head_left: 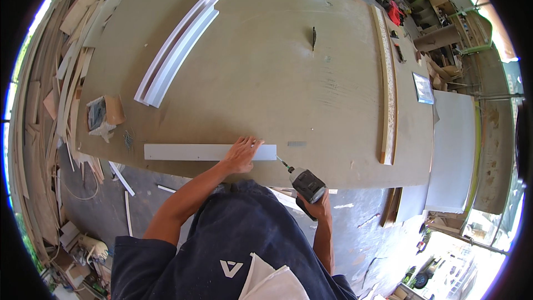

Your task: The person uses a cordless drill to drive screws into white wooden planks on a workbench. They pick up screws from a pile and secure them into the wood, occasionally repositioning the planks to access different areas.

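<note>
— At the lower centre of the frame, what do we see?
— Our left hand [242,154] presses flat, fingers spread, on a white strip [189,151] lying along the worktop [266,66] edge.
— And the right hand [317,206]?
— Its grip is clamped on a cordless drill [306,184], bit tip at the strip's right end.

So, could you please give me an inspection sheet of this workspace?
Surface: large plywood table, saw blade poking up through it.
Job's things: grey strip lying flat at the near edge; drill with its bit at the strip's right end.
Clutter: white mouldings, small box, long wooden strip.
Grippers: left hand pressing on the grey strip; right hand holding the drill.
Cables: nothing seen.
Surroundings: offcuts piled at left.
</note>
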`<state>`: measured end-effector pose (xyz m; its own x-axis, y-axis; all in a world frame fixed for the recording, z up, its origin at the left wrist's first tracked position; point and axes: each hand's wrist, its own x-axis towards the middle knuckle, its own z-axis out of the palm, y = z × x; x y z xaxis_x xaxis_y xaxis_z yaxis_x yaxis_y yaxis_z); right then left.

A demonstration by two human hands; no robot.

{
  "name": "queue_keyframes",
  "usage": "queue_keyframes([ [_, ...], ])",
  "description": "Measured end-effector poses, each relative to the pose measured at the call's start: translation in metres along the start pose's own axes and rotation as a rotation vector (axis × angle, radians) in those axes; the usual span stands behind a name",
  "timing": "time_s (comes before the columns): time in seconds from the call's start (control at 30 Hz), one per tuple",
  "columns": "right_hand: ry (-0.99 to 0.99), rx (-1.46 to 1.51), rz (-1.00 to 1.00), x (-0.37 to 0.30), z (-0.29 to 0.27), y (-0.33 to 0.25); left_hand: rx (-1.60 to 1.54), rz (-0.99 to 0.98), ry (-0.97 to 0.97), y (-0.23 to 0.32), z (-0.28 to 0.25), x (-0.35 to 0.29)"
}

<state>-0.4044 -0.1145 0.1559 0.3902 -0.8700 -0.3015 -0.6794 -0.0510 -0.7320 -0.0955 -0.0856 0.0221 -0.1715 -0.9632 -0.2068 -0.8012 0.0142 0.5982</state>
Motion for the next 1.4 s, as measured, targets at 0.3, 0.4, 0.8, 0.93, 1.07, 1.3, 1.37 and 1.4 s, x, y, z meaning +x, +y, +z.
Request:
queue_keyframes([
  [0.3, -0.049, -0.206, -0.103, 0.019, 0.006, 0.053, -0.068, 0.203, 0.073, 0.022, 0.017, 0.013],
  [0.4, -0.090, -0.186, -0.072, 0.023, 0.001, 0.035, -0.052, 0.226, 0.055, 0.023, 0.030, 0.014],
  [0.8, -0.142, -0.432, 0.003, 0.025, -0.009, 0.028, -0.020, 0.247, 0.118, 0.023, 0.044, 0.010],
  [0.93, -0.186, -0.443, 0.035, 0.031, -0.009, 0.035, -0.031, 0.244, 0.105, 0.024, 0.044, 0.010],
  [1.07, -0.204, -0.496, 0.055, 0.032, -0.009, 0.037, -0.014, 0.249, 0.102, 0.024, 0.045, 0.009],
  [1.3, -0.202, -0.512, 0.059, 0.031, -0.008, 0.029, -0.014, 0.245, 0.100, 0.024, 0.045, 0.008],
  [1.37, -0.205, -0.503, 0.055, 0.031, -0.008, 0.028, -0.010, 0.249, 0.100, 0.024, 0.045, 0.009],
  [1.4, -0.208, -0.494, 0.053, 0.032, -0.008, 0.027, -0.007, 0.252, 0.098, 0.024, 0.045, 0.009],
])
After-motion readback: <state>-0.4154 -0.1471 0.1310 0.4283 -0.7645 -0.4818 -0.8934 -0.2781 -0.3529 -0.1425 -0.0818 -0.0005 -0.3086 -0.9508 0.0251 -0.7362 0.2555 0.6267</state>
